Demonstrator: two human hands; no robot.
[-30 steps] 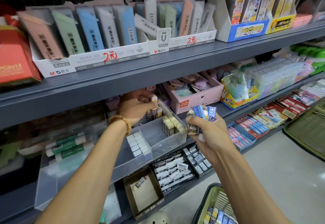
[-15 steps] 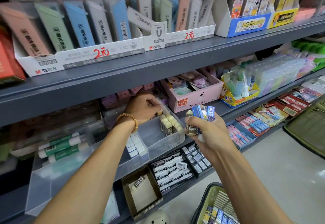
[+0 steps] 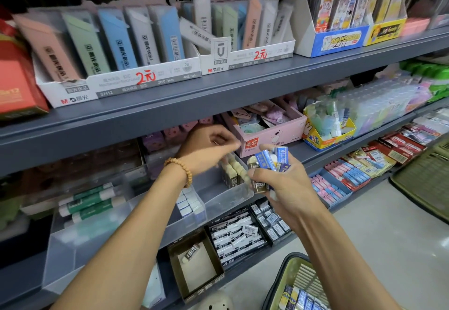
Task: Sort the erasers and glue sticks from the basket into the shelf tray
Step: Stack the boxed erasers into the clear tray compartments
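The left hand (image 3: pixel 209 149) has withdrawn from the rear of the shelf tray (image 3: pixel 226 198) and now travels toward the right hand (image 3: pixel 279 183). One second ago it was placing an eraser upright at the back of the tray's right compartment; half a second ago it was pressed low against the stored row. Now it is lifted clear, motion-blurred, its fingers loosely curled; no eraser is visible in it, though blur prevents certainty.

The row of cream-topped erasers (image 3: pixel 232 170) stands in the compartment directly below and just right of the left hand, between the two hands. The white-and-blue erasers (image 3: pixel 190 204) lie in the adjoining compartment, below the left wrist.

The right hand has not moved. Its fingers are curled tightly round a mixed bundle of erasers (image 3: pixel 269 163): blue-sleeved pieces upright at the top, one gold-sleeved piece at its left edge, nearest the approaching left hand.

Assessment: one placement is complete, and the left hand is returning for the next piece, probably the gold-sleeved one. The glue sticks (image 3: pixel 87 202) already stored lie well left of both hands. The basket (image 3: pixel 291 275), below the right forearm, still contains stock, so the task is far from complete.
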